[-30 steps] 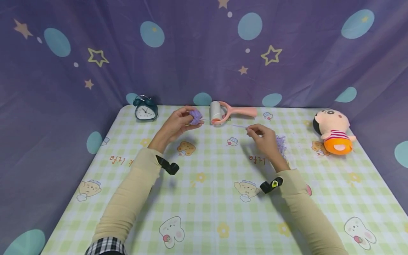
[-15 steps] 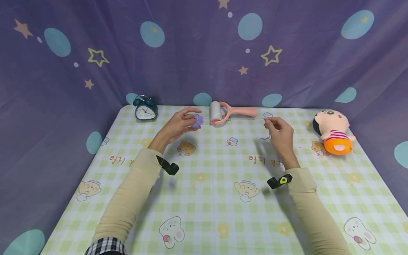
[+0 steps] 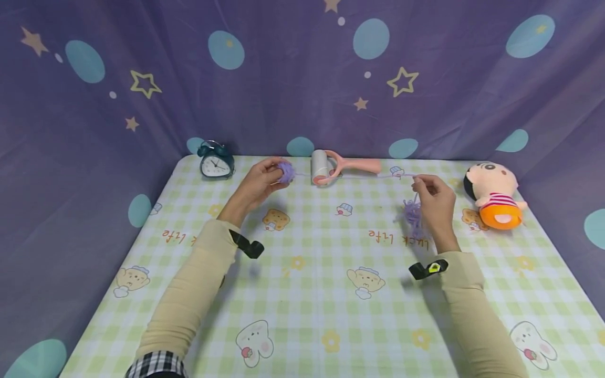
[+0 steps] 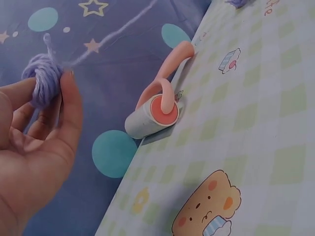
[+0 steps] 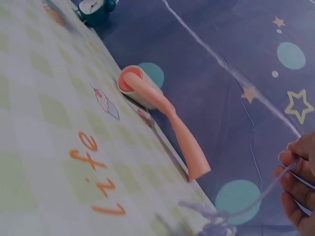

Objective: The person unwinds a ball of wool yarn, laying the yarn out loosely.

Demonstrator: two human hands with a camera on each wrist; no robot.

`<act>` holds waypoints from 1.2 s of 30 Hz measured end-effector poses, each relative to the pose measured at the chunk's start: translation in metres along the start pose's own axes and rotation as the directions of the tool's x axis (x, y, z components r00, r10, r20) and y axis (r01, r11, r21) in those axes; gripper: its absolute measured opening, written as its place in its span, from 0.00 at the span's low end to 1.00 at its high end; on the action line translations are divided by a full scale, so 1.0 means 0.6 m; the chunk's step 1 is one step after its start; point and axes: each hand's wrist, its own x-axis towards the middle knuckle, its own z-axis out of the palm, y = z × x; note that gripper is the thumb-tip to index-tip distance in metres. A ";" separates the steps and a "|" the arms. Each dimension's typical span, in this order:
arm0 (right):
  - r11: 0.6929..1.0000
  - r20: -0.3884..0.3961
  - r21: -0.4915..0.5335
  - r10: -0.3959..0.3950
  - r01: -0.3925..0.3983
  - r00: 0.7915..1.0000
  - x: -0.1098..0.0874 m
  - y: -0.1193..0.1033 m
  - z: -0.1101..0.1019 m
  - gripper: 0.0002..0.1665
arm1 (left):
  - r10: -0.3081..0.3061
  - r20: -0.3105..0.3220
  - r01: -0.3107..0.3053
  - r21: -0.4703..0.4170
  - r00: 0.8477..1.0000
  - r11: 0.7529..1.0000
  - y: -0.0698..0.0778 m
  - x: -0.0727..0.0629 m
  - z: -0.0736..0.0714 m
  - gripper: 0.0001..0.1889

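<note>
A small ball of purple yarn (image 4: 45, 81) is gripped between the thumb and fingers of my left hand (image 3: 260, 182), raised above the far part of the table. From it a single yarn strand (image 5: 211, 54) runs across to my right hand (image 3: 437, 203), which pinches it between thumb and fingertips. Below the right fingers the strand drops to a loose purple yarn tangle (image 3: 413, 214), partly hidden by that hand in the head view. Between the hands the strand passes in front of a lint roller (image 3: 320, 167) with a pink handle.
A dark green alarm clock (image 3: 216, 161) stands at the far left corner. At the right lies a plush doll (image 3: 496, 195) with orange shorts. A green checked cloth (image 3: 312, 299) covers the table, and a purple curtain (image 3: 293, 94) hangs behind it.
My right hand has moved to the right, still pinching the strand, and the stretch between the hands has grown longer. The left hand has turned a little with the yarn ball.
</note>
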 end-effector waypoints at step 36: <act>0.983 -0.190 -0.101 0.135 -0.156 0.972 0.014 0.047 -0.108 0.15 | 0.046 -0.067 -0.057 -0.172 0.997 0.983 0.000 0.001 -0.022 0.11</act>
